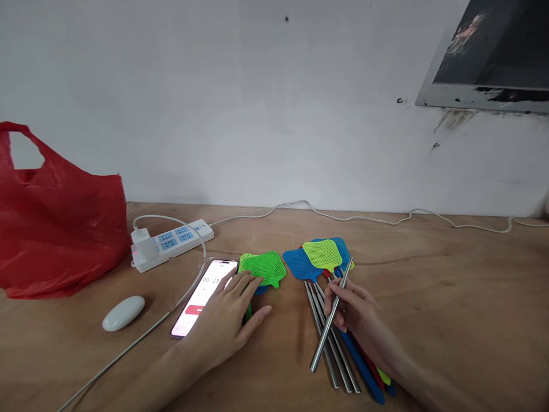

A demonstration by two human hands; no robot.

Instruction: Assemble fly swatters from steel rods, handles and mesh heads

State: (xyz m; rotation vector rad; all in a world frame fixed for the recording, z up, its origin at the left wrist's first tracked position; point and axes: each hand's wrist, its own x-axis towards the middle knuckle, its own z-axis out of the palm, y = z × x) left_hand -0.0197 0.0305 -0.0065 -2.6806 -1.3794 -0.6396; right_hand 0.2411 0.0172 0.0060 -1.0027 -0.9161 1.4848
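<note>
My left hand (234,320) lies flat with fingers spread on a green fly swatter (266,268), beside a lit phone (205,296) showing a timer. My right hand (352,309) is closed round a thin metal rod (331,317), held tilted above a pile of fly swatters (319,257) with blue and yellow-green heads. Several more metal rods (332,349) and coloured handles lie under that hand on the wooden table (450,297).
A red plastic bag (55,229) stands at the left. A white power strip (171,243) with a plugged charger sits behind the phone, its cable running along the wall. A white oval object (123,313) lies near the front left.
</note>
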